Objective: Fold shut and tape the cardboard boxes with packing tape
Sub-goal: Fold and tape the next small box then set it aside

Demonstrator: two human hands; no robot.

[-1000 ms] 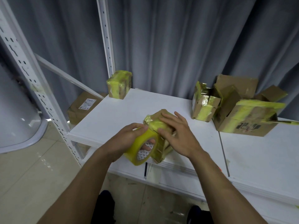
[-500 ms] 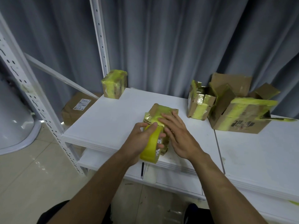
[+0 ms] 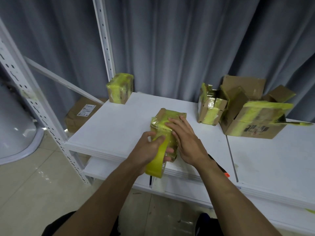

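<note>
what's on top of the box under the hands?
Yellow tape runs over the box top, with the right hand lying flat on it. The left hand grips the tape roll against its near side. The flap seam is covered by tape and hand.

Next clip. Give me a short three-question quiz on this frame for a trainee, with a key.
1. True or false: the right hand rests with straight fingers on the nearest small box.
2. Which hand grips the yellow tape roll? A) the left hand; B) the right hand; C) neither.
3. Fill the gap: the large box at the far right has its top flaps ____ (open or shut).

Key: 1 true; 2 A; 3 open.
</note>
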